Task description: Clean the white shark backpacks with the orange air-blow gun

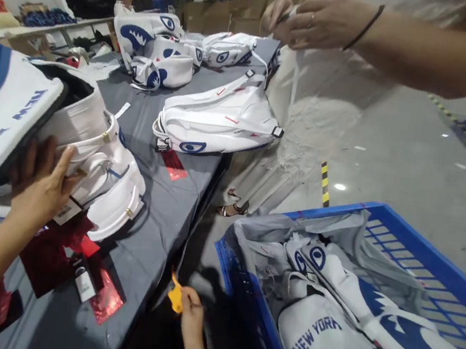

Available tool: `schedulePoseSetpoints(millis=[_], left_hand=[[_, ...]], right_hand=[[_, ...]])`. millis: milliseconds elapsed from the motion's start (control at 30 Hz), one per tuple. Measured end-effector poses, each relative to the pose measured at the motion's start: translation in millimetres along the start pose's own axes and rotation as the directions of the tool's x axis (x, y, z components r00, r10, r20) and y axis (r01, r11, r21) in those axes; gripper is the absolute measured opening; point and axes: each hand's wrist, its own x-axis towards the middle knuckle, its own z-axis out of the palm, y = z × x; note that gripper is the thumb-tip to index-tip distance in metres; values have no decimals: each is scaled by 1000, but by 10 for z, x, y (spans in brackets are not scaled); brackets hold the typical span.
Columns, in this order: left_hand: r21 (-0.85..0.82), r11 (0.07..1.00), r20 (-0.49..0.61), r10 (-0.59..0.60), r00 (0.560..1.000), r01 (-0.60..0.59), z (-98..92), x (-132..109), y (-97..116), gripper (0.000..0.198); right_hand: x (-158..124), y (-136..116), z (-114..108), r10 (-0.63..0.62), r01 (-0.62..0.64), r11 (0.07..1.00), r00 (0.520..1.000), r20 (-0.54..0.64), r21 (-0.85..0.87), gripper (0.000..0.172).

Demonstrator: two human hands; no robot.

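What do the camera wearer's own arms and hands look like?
Both are bare. The left hand and its forearm show no sleeve, glove or watch. The right hand shows little past the wrist, which is also uncovered. The black wrist band and ring at the top belong to a co-worker's hand.

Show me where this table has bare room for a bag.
Bare table lies between near bag and middle bag, beside a red tag. A smaller patch lies before the far pile. Near the left hand, red wrappers crowd it.
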Motion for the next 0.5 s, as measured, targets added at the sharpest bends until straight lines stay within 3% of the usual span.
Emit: schedulePoseSetpoints(millis=[67, 133, 167, 233, 300, 367, 400, 433, 500], left_hand=[[19, 999, -7, -32, 999, 32, 26, 188, -97, 58], [52, 994, -25, -94, 995, 95, -58, 289, 16, 53], [54, 991, -27, -118, 993, 119, -114, 282, 174, 51], [-33, 996, 34, -78, 996, 79, -169, 133, 697, 53], [-314, 945, 117, 128, 985, -86, -64, -156, 1418, 66], [-533, 831, 231, 326, 917, -161, 177, -481, 2151, 83], [-605, 778, 265, 398, 878, -170, 306, -620, 2456, 77], [-646, 758, 356, 405, 843, -91, 415, -728, 2694, 65], [-606, 765, 582, 241, 776, 216, 534, -829, 2945, 47]], right_hand=[[91, -95, -431, 85, -80, 995, 991, -106, 51, 39], [250, -378, -921, 148, -134, 988, 963, -225, 79, 34], [349, -585, -1138, 164, -148, 986, 952, -257, 79, 33], [550, -1077, -1431, 153, -139, 988, 957, -247, 73, 32], [708, -1569, -1504, 84, -80, 995, 994, -64, 58, 28], [827, -1960, -1429, 0, -6, 1000, 973, 229, 25, 24], [894, -2099, -1374, -11, 13, 1000, 921, 389, -2, 23], [984, -2198, -1325, 11, 9, 999, 844, 536, -35, 20], [1265, -2286, -1263, 86, -3, 994, 672, 735, -114, 24]])
